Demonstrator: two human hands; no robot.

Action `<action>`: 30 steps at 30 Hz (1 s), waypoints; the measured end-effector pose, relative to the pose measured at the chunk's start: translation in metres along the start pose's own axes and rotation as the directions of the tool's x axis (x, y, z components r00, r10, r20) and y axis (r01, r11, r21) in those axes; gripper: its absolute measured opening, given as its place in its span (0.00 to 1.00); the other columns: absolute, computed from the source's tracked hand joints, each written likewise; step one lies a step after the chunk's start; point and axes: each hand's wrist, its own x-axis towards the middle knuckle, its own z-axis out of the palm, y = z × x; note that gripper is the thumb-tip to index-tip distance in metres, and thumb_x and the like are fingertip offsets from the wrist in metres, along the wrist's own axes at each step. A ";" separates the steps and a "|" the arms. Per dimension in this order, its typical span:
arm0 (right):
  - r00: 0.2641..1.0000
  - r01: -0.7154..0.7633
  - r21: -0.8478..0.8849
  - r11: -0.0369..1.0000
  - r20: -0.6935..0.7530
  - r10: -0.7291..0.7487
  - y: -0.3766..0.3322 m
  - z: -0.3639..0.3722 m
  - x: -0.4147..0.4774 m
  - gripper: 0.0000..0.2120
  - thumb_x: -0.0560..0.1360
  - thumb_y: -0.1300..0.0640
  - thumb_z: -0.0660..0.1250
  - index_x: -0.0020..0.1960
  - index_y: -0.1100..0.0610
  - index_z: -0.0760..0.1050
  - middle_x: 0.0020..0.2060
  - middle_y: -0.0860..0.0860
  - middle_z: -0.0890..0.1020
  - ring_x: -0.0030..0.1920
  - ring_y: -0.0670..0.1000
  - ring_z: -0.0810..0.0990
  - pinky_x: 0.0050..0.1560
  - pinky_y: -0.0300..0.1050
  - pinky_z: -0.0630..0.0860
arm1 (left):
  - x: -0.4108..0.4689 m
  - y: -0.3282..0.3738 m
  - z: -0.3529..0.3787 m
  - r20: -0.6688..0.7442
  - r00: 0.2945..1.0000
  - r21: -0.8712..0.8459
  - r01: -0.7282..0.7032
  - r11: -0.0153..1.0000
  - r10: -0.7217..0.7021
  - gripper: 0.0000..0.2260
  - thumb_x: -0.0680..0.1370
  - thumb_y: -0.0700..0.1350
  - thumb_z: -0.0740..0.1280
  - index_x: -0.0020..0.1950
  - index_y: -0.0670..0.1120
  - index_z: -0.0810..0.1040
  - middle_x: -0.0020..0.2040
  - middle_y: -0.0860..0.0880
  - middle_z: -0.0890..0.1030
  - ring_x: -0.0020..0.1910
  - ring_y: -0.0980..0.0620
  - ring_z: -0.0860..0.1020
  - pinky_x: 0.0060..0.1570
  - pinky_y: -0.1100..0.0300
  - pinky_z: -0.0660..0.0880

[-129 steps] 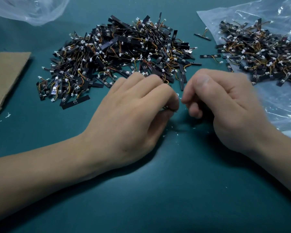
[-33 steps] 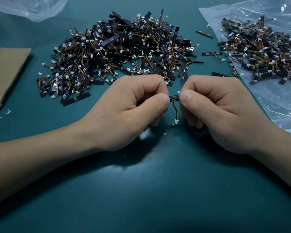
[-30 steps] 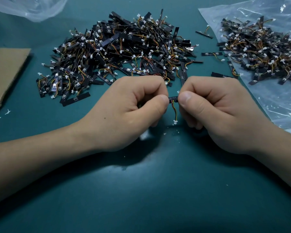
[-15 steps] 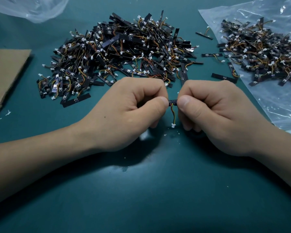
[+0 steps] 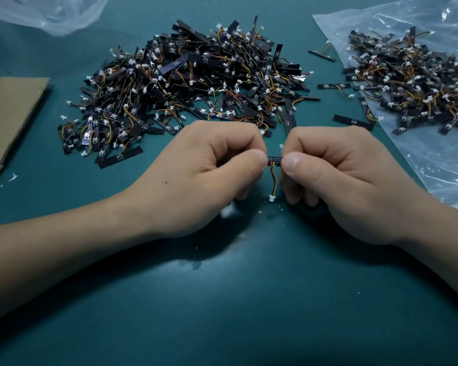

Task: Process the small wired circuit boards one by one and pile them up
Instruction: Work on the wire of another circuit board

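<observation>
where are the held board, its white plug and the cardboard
board (image 5: 274, 161): head view, on the short dark stretch left uncovered
white plug (image 5: 271, 198): head view, on the plug body at the wires' end
cardboard (image 5: 8, 112): head view, on its flat top face

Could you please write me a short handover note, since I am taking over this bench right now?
Left hand: pinches one end of a small circuit board.
Right hand: pinches the other end; its wire hangs down between the hands.
Things: big pile on the green mat ahead; second pile on the plastic bag at right; a few loose boards between them.
Done: cannot tell which pile is finished.
Left: finish this board, pile it, take the next.
</observation>
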 end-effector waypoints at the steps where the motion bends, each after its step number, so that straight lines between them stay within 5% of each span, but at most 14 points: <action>1: 1.000 -0.002 -0.013 1.000 0.002 0.002 0.001 0.000 0.000 0.14 0.80 0.56 0.62 0.36 0.56 0.75 0.29 0.52 0.80 0.29 0.52 0.78 0.33 0.40 0.72 | 0.000 0.000 0.000 0.000 1.000 0.007 0.000 1.000 0.000 0.13 0.79 0.40 0.63 0.35 0.48 0.74 0.29 0.52 0.76 0.28 0.52 0.72 0.33 0.60 0.69; 6: 0.999 0.032 -0.009 0.999 -0.033 -0.032 0.000 0.002 0.000 0.11 0.80 0.50 0.61 0.43 0.53 0.76 0.31 0.49 0.80 0.29 0.51 0.76 0.33 0.41 0.71 | 0.001 -0.001 0.000 -0.024 1.000 -0.037 0.015 0.999 -0.016 0.13 0.79 0.39 0.62 0.35 0.46 0.74 0.27 0.53 0.75 0.27 0.54 0.72 0.32 0.59 0.70; 9: 0.992 0.074 0.024 0.997 -0.105 -0.072 0.001 0.005 -0.001 0.07 0.79 0.49 0.66 0.56 0.48 0.72 0.39 0.48 0.80 0.30 0.54 0.75 0.32 0.53 0.73 | 0.003 -0.002 -0.001 -0.018 0.999 -0.081 0.037 0.996 -0.039 0.13 0.79 0.39 0.61 0.34 0.41 0.73 0.26 0.54 0.75 0.27 0.56 0.71 0.33 0.64 0.68; 12: 0.973 0.139 -0.031 0.990 -0.183 -0.143 0.003 0.006 -0.001 0.06 0.80 0.52 0.69 0.55 0.47 0.73 0.43 0.44 0.78 0.31 0.59 0.76 0.33 0.58 0.74 | 0.004 -0.002 -0.002 -0.023 0.998 -0.125 0.063 0.990 -0.066 0.15 0.80 0.41 0.59 0.34 0.39 0.72 0.26 0.51 0.75 0.27 0.55 0.70 0.32 0.64 0.67; 18: 0.962 0.148 -0.105 0.983 -0.214 -0.168 0.004 0.005 -0.001 0.06 0.79 0.57 0.72 0.52 0.48 0.76 0.44 0.44 0.80 0.30 0.55 0.77 0.33 0.53 0.74 | 0.004 -0.004 -0.002 -0.024 0.998 -0.147 0.059 0.987 -0.063 0.16 0.81 0.42 0.58 0.34 0.38 0.71 0.26 0.48 0.73 0.27 0.55 0.69 0.32 0.65 0.66; 22: 0.969 0.081 -0.041 0.996 -0.231 -0.088 0.003 0.005 0.001 0.07 0.80 0.56 0.69 0.49 0.45 0.74 0.41 0.44 0.83 0.29 0.52 0.77 0.31 0.40 0.72 | 0.001 -0.004 -0.001 -0.025 0.999 -0.182 0.029 0.983 -0.034 0.16 0.82 0.48 0.60 0.41 0.39 0.77 0.30 0.45 0.76 0.27 0.51 0.72 0.30 0.60 0.69; 30: 0.998 0.012 -0.035 0.999 -0.064 -0.014 0.004 0.006 0.001 0.02 0.81 0.50 0.62 0.51 0.47 0.70 0.41 0.45 0.84 0.35 0.50 0.79 0.37 0.41 0.73 | 0.000 -0.004 0.001 -0.090 0.996 0.026 -0.022 0.999 0.024 0.13 0.80 0.40 0.61 0.37 0.46 0.78 0.27 0.48 0.76 0.26 0.55 0.72 0.27 0.61 0.69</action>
